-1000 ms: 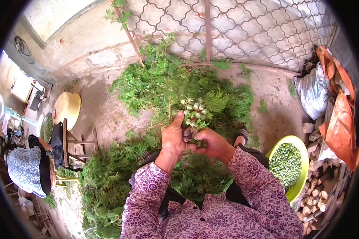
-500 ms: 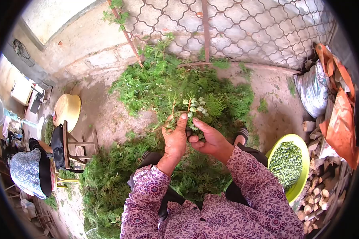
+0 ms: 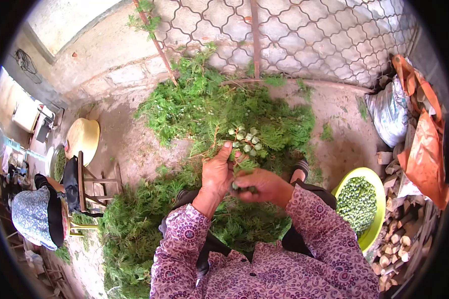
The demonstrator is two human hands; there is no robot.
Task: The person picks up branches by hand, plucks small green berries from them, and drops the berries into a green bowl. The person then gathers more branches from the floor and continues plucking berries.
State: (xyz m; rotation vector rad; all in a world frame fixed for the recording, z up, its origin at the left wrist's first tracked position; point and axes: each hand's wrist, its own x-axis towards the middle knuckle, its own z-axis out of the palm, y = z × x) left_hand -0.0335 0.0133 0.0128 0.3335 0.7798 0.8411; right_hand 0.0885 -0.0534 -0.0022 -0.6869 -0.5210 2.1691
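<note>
My left hand (image 3: 217,175) is closed around a conifer sprig, thumb on top, near the middle of the view. Pale green cones (image 3: 248,140) cluster at the sprig's upper end, just beyond my fingertips. Right beside it, my right hand (image 3: 262,186) is curled and slightly blurred. A few green cones (image 3: 236,186) show at its fingers, partly hidden by them. Beneath both hands lie heaped green conifer branches (image 3: 184,107), on the ground ahead and around my legs. To my right, a yellow-green basin (image 3: 382,209) holds many picked green cones (image 3: 356,205).
Split firewood (image 3: 398,244) is stacked at the right, below an orange sheet (image 3: 424,159) and a white sack (image 3: 390,112). A metal lattice (image 3: 304,37) leans on the wall ahead. Leftward are another person (image 3: 35,214), a wooden chair (image 3: 102,184) and a round yellow tub (image 3: 84,142).
My right hand has dropped slightly from the sprig's cones and curled, with cones at its fingers. The cone cluster has tilted a little lower. My left hand keeps its hold.
</note>
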